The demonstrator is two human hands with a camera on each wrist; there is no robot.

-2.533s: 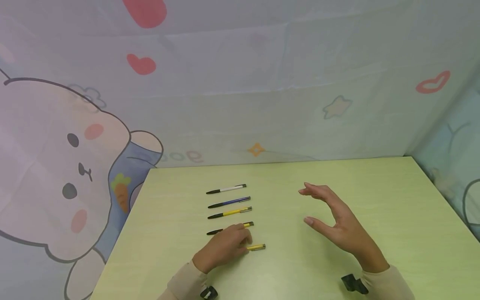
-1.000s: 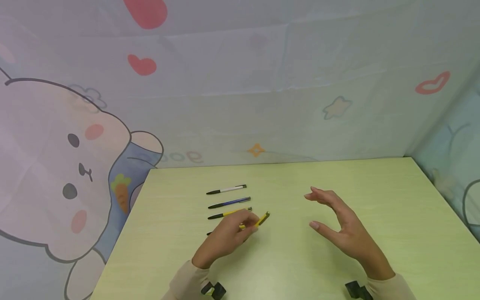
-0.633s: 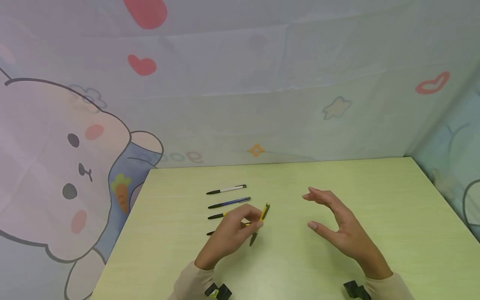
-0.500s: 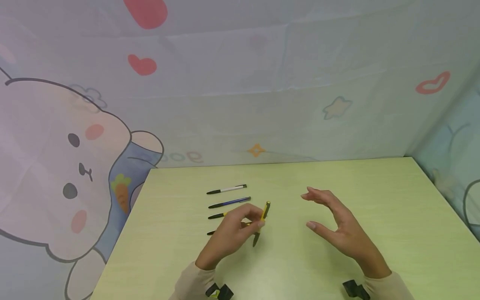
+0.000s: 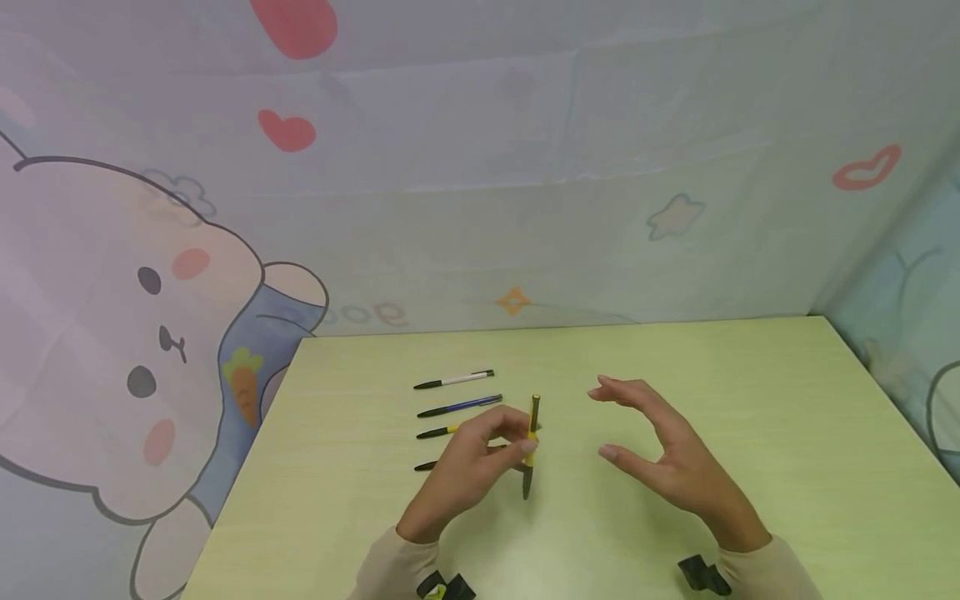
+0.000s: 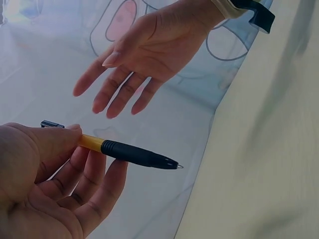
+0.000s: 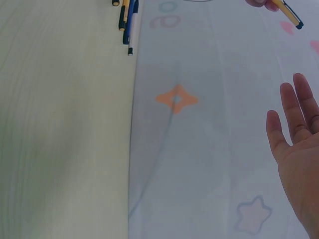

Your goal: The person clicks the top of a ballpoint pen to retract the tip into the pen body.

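Observation:
My left hand (image 5: 472, 467) pinches a yellow and black ballpoint pen (image 5: 532, 442) above the table, thumb against fingers. In the left wrist view the pen's black grip (image 6: 134, 153) points right, and its metal writing tip is out. My right hand (image 5: 675, 454) hovers to the right with thumb and fingers spread, holding nothing. To the left lie a white pen (image 5: 461, 379), a blue pen (image 5: 459, 406) and a yellow pen (image 5: 432, 432), one below another. A further black-tipped pen (image 5: 425, 466) is mostly hidden behind my left hand.
The pale yellow-green table (image 5: 750, 400) ends at the back against a hanging cloth (image 5: 480, 208) printed with hearts and a cartoon bear. Each wrist wears a black strap-like piece (image 5: 703, 575). In the right wrist view the lying pens (image 7: 128, 22) appear bunched at the top.
My left hand picked up the lowest yellow pen, raised it and turned it nearly vertical as seen from the head. Lately both hands have drawn slightly closer together.

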